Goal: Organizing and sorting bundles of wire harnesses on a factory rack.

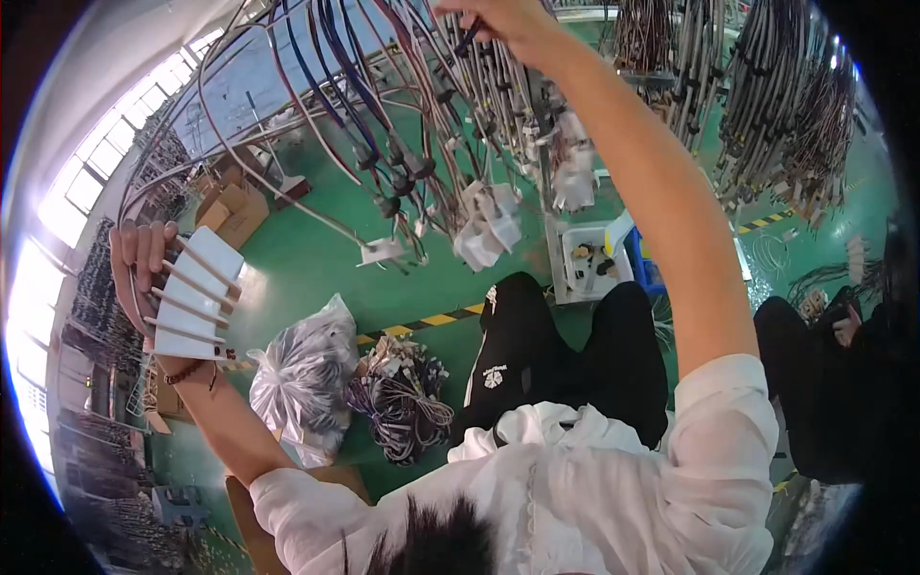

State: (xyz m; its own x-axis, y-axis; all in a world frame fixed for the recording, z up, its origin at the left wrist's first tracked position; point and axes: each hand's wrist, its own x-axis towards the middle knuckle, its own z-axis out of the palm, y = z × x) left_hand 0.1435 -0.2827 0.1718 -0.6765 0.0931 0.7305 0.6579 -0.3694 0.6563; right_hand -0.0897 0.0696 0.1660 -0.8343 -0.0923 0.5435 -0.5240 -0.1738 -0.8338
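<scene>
My left hand (142,259) is out at the far left, its fingers wrapped round several grey cables. White flat tags (196,297) on those cables fan out beside the palm. At the top edge, my right hand (503,21) is raised among hanging cable bundles (494,91), its fingers closed on a short dark piece (468,36) too small to name. Loose cables with black sleeves (393,163) hang between my hands. A white connector piece (381,251) dangles from one of them, and white tags (487,225) cluster on others.
A clear plastic bag (307,369) and a heap of coiled cables (398,398) lie on the green floor. Cardboard boxes (235,206) stand at the left. A white bin (589,259) is near my knees. A person in dark clothes (815,383) sits at the right.
</scene>
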